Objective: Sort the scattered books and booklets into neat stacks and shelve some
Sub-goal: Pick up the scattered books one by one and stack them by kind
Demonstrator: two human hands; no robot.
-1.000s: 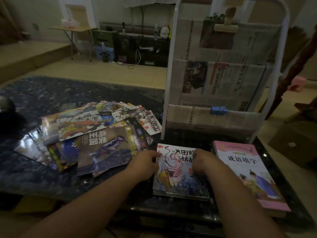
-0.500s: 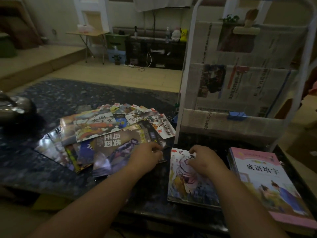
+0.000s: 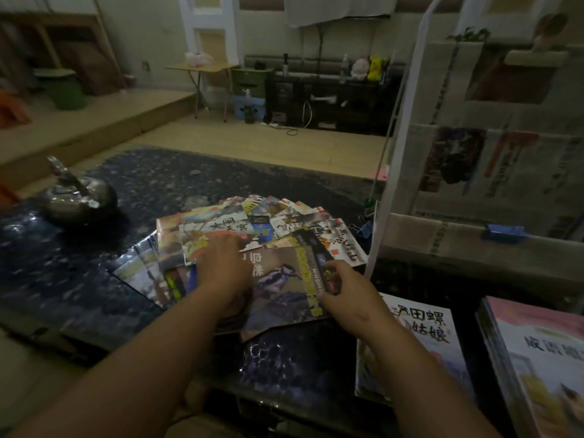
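1. Pressing the left hand (image 3: 221, 273), fingers flat, on the fanned booklets (image 3: 221, 229) in the middle of the dark table (image 3: 189, 175).
2. Pinching the bird-cover booklet (image 3: 284, 295) atop them, at its right edge, with the right hand (image 3: 346, 294).

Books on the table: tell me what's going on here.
A person is sorting books. The left hand rests flat on the fanned pile of booklets on the table; the right hand has its fingers at the right edge of the bird-cover booklet on top, grip unclear. A white-cover stack and a pink-cover stack lie to its right, by the newspaper-lined rack.
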